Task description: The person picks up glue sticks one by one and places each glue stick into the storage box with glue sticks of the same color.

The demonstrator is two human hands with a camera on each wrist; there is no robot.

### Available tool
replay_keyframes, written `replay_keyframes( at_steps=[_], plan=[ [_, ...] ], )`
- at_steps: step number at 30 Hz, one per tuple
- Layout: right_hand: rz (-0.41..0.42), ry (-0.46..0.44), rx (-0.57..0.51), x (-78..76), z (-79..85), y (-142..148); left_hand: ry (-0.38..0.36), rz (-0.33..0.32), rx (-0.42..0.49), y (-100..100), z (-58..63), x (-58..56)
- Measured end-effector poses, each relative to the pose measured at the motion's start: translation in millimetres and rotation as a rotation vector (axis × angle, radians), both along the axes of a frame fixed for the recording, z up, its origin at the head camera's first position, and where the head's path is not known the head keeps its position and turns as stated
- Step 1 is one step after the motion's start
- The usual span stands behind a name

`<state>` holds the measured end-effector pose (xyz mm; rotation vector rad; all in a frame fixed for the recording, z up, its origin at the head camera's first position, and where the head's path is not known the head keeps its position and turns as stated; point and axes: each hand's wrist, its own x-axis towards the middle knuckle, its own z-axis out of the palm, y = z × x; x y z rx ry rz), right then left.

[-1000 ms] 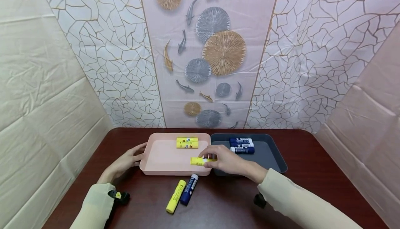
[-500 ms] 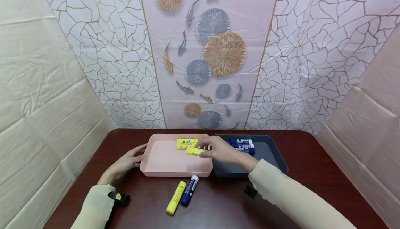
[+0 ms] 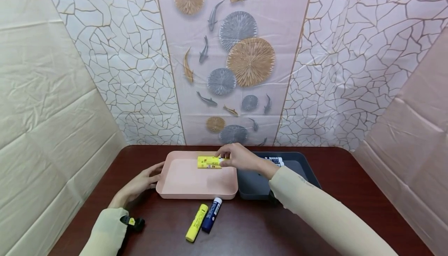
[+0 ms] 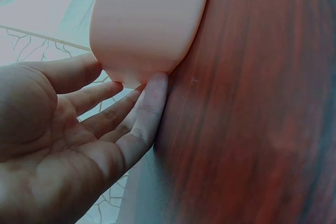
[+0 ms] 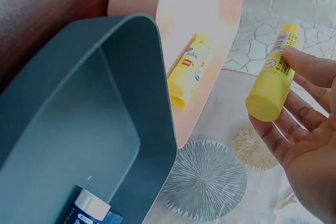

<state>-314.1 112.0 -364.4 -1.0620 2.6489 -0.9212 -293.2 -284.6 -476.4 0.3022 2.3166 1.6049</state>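
Note:
My right hand (image 3: 241, 157) pinches a yellow glue stick (image 5: 273, 74) between thumb and fingers, over the back right of the pink tray (image 3: 185, 180). In the right wrist view another yellow glue stick (image 5: 189, 69) lies in that tray, beneath the held one. Over at the tray's left end, my left hand (image 3: 138, 184) has its fingers extended, with fingertips touching the outer wall, as the left wrist view shows. Partly covered by my right hand and wrist, blue glue sticks (image 3: 274, 159) with white caps lie in the dark grey tray (image 3: 299, 164).
On the table in front of the trays lie a yellow glue stick (image 3: 197, 223) and a blue glue stick (image 3: 212, 215), side by side at a slant. The two trays stand edge to edge on the dark red-brown table (image 3: 140, 225). A patterned cloth (image 3: 241, 104) hangs behind.
My right hand has carried the yellow glue stick back and slightly left, from the pink tray's front right to over the yellow sticks at its back. My left hand stays at the tray's end.

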Motion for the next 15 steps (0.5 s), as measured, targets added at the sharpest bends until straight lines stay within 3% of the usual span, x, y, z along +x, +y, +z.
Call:
replay_keyframes(
  at_steps=[5, 15],
  plan=[
    [-0.034, -0.019, 0.015, -6.2, 1.1, -8.6, -0.001, 0.001, 0.006, -0.7, 0.2, 0.7],
    [-0.026, -0.007, 0.046, -23.3, -6.0, -27.9, -0.003, 0.010, -0.010, -0.5, 0.3, 0.0]
  ],
)
